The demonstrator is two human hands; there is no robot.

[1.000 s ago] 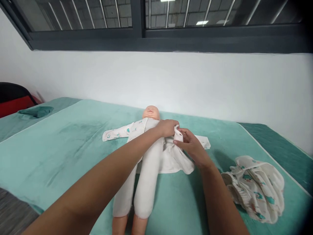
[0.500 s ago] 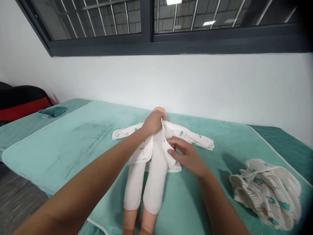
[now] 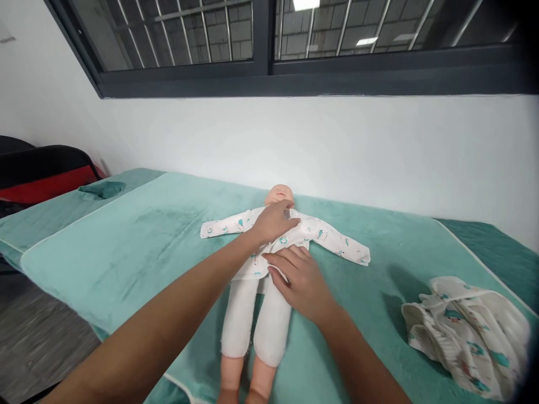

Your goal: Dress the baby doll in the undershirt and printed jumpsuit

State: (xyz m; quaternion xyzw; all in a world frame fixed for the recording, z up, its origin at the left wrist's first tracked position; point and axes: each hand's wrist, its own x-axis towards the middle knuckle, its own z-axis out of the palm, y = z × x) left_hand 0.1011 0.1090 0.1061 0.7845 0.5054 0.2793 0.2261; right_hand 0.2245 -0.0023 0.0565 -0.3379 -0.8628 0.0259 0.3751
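Note:
A baby doll (image 3: 280, 194) lies on its back, head toward the wall, in a white long-sleeved baby shirt (image 3: 337, 240) with small teal and pink prints. Its soft white legs (image 3: 239, 320) point toward me. My left hand (image 3: 275, 223) lies over the doll's upper chest at the collar, fingers stretched out and thumb apart. Lower down, my right hand (image 3: 297, 278) rests on the front of the shirt near the hem, fingers bent and close together. The cloth under its fingertips is hidden, so a grip on the shirt edge is not clear.
A crumpled white printed baby garment (image 3: 471, 336) lies to the right on the teal bed cover (image 3: 126, 252). The white wall (image 3: 295, 140) and a dark-framed barred window (image 3: 269, 67) stand behind. A black and red object (image 3: 50, 179) is at far left.
My right hand has brought the right shirt flap leftward across the doll's body. My left hand has shifted from pinching the collar to lying spread on the chest, uncovering the doll's head.

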